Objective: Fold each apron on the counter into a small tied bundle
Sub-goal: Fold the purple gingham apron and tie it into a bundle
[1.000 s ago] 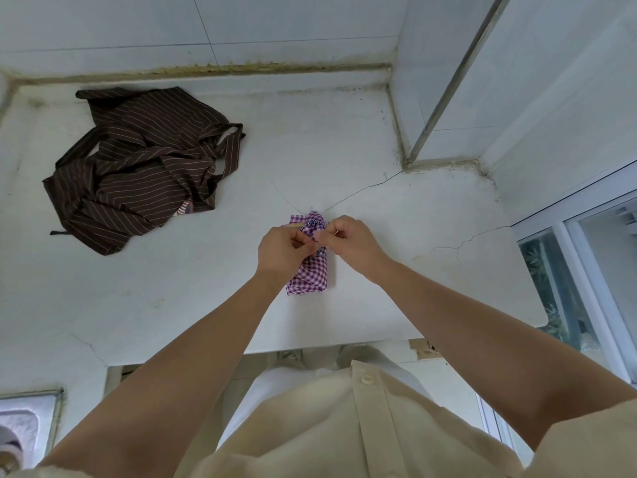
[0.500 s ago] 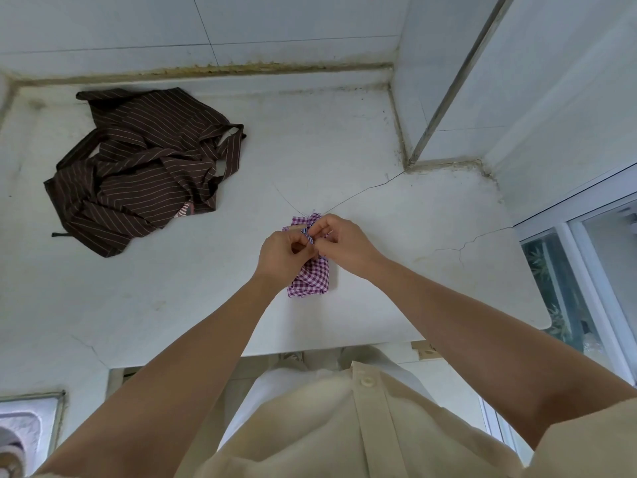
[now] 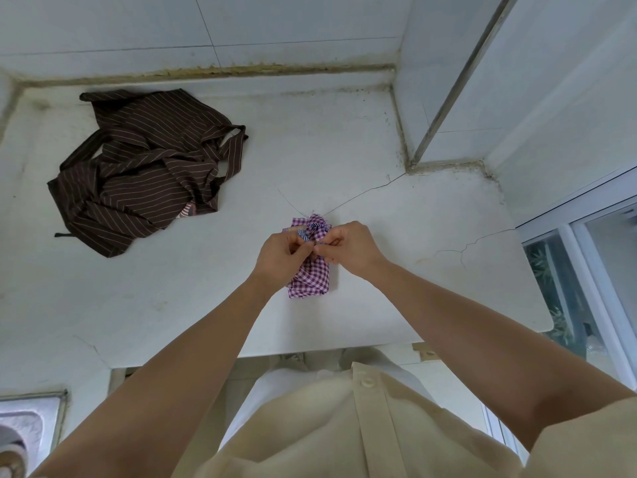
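A purple checked apron (image 3: 312, 279) lies folded into a small bundle on the white counter (image 3: 396, 277), near its front edge. My left hand (image 3: 281, 253) and my right hand (image 3: 348, 248) meet over the bundle's upper half, each pinching a blue-edged strap of it. The fingertips touch each other above the cloth. A knot of checked fabric (image 3: 317, 224) shows just beyond the fingers. A brown striped apron (image 3: 144, 170) lies crumpled and unfolded at the counter's back left.
A tiled wall runs along the back, and a tiled pillar (image 3: 448, 81) juts in at the back right. A window (image 3: 586, 277) stands to the right. A steel sink corner (image 3: 27, 429) shows at bottom left. Cracks cross the counter.
The hands have stayed on the checked bundle, with small shifts of the fingers as they work the straps. The brown apron has not moved.
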Tool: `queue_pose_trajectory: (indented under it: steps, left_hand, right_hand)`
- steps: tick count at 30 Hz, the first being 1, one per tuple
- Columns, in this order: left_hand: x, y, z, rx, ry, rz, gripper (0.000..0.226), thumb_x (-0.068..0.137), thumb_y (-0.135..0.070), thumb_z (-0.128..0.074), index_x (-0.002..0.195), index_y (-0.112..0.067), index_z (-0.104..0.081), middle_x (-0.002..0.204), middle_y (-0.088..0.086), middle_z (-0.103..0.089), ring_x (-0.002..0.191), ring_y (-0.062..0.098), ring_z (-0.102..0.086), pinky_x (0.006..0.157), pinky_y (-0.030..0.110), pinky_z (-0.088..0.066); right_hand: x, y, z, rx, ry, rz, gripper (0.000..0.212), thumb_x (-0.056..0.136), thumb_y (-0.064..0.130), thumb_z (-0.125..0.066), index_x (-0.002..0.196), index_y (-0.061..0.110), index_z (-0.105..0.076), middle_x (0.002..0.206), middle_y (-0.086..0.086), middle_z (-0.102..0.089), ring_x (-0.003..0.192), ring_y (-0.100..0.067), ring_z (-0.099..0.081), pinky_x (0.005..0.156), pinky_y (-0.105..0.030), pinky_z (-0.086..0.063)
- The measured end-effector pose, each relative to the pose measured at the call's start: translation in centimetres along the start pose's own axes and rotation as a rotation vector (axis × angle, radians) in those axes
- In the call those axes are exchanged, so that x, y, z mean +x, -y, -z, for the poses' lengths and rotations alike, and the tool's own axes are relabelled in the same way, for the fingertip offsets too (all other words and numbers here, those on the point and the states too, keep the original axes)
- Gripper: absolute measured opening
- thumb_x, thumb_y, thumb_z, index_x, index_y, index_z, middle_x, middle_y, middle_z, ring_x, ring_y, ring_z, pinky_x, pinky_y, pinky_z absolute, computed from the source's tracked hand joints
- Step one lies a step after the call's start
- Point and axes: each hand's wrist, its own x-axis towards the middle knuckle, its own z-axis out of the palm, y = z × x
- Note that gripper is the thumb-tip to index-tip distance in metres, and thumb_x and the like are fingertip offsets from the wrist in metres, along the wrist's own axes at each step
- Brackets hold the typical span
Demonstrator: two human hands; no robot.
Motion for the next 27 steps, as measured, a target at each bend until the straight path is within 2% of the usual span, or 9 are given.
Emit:
queue_pose_trajectory:
  steps: [1, 3, 5, 10, 13, 17, 20, 24, 27]
  left_hand:
    - [-0.1, -0.1, 0.0, -0.034, 0.003, 0.012, 0.004, 0.090, -0.013, -0.066, 0.089, -0.010, -0.068, 0.086, 0.010, -0.073, 0.087, 0.026, -0.069, 0.083, 0.044, -0.056]
    - [-0.3, -0.2, 0.0, -0.045, 0.000, 0.040, 0.022, 0.081, -0.009, -0.073, 0.096, -0.015, -0.058, 0.087, 0.005, -0.072, 0.082, 0.018, -0.068, 0.079, 0.034, -0.056]
    - [-0.2, -0.3, 0.1, 0.113, -0.047, 0.007, 0.029, 0.076, -0.010, -0.077, 0.095, -0.017, -0.056, 0.082, -0.004, -0.069, 0.075, 0.011, -0.064, 0.073, 0.026, -0.052]
    - [-0.3, -0.6, -0.1, 0.350, -0.150, -0.125, 0.005, 0.078, -0.014, -0.073, 0.080, -0.018, -0.070, 0.073, -0.009, -0.065, 0.066, 0.006, -0.056, 0.059, 0.010, -0.038]
    - [-0.7, 0.1, -0.6, 0.430, -0.238, -0.286, 0.006, 0.076, -0.009, -0.069, 0.075, -0.012, -0.064, 0.073, -0.004, -0.061, 0.063, 0.012, -0.053, 0.056, 0.020, -0.039]
    - [-0.9, 0.9, -0.8, 0.634, -0.247, -0.596, 0.011, 0.071, -0.003, -0.065, 0.067, -0.009, -0.058, 0.107, 0.005, -0.065, 0.085, 0.020, -0.059, 0.046, 0.028, -0.045]
    - [-0.7, 1.3, -0.5, 0.700, -0.195, -0.745, 0.012, 0.075, -0.012, -0.048, 0.067, -0.012, -0.058, 0.085, -0.001, -0.067, 0.084, 0.018, -0.059, 0.043, 0.030, -0.048]
    - [-0.5, 1.4, -0.3, 0.684, -0.168, -0.722, 0.010, 0.070, -0.002, -0.061, 0.065, -0.010, -0.059, 0.068, 0.000, -0.061, 0.070, 0.022, -0.059, 0.046, 0.028, -0.047]
    - [-0.2, 1.0, -0.2, 0.567, -0.166, -0.551, 0.010, 0.070, -0.002, -0.068, 0.068, -0.009, -0.061, 0.067, 0.000, -0.060, 0.059, 0.020, -0.054, 0.052, 0.032, -0.049]
  right_hand:
    - [0.0, -0.1, -0.1, 0.002, -0.007, 0.000, 0.025, 0.080, 0.011, -0.078, 0.063, 0.025, -0.067, 0.057, 0.008, -0.064, 0.053, -0.002, -0.061, 0.062, -0.023, -0.051]
    - [-0.1, -0.2, -0.4, 0.030, -0.005, -0.016, 0.025, 0.082, 0.012, -0.077, 0.063, 0.025, -0.066, 0.058, 0.006, -0.064, 0.055, -0.004, -0.062, 0.063, -0.024, -0.051]
    - [-0.2, -0.2, -0.5, 0.070, 0.024, -0.028, 0.024, 0.082, 0.014, -0.078, 0.064, 0.024, -0.067, 0.060, 0.005, -0.065, 0.057, -0.007, -0.061, 0.063, -0.024, -0.050]
    - [-0.3, -0.1, -0.2, 0.144, 0.055, -0.074, 0.009, 0.084, 0.016, -0.076, 0.077, 0.012, -0.072, 0.065, -0.001, -0.066, 0.063, -0.013, -0.062, 0.064, -0.022, -0.051]
    - [-0.2, 0.2, 0.0, 0.226, 0.101, -0.167, 0.010, 0.087, 0.015, -0.073, 0.080, 0.008, -0.071, 0.068, -0.006, -0.063, 0.062, -0.013, -0.058, 0.058, -0.018, -0.049]
    - [0.0, 0.7, 0.5, 0.265, 0.201, -0.313, 0.014, 0.085, 0.008, -0.073, 0.073, 0.004, -0.066, 0.060, -0.005, -0.059, 0.053, -0.011, -0.054, 0.054, -0.018, -0.049]
    - [0.0, 0.9, 0.9, 0.223, 0.251, -0.336, 0.009, 0.084, 0.001, -0.072, 0.077, 0.001, -0.066, 0.061, -0.007, -0.057, 0.053, -0.012, -0.052, 0.053, -0.016, -0.047]
    - [0.3, 0.7, 0.7, 0.131, 0.199, -0.264, 0.014, 0.081, 0.008, -0.077, 0.083, -0.004, -0.072, 0.061, -0.005, -0.059, 0.054, -0.011, -0.052, 0.053, -0.018, -0.044]
    - [0.5, 0.4, -0.2, -0.036, 0.035, -0.038, 0.009, 0.078, 0.013, -0.080, 0.079, 0.005, -0.076, 0.064, 0.005, -0.062, 0.061, -0.009, -0.056, 0.062, -0.023, -0.046]
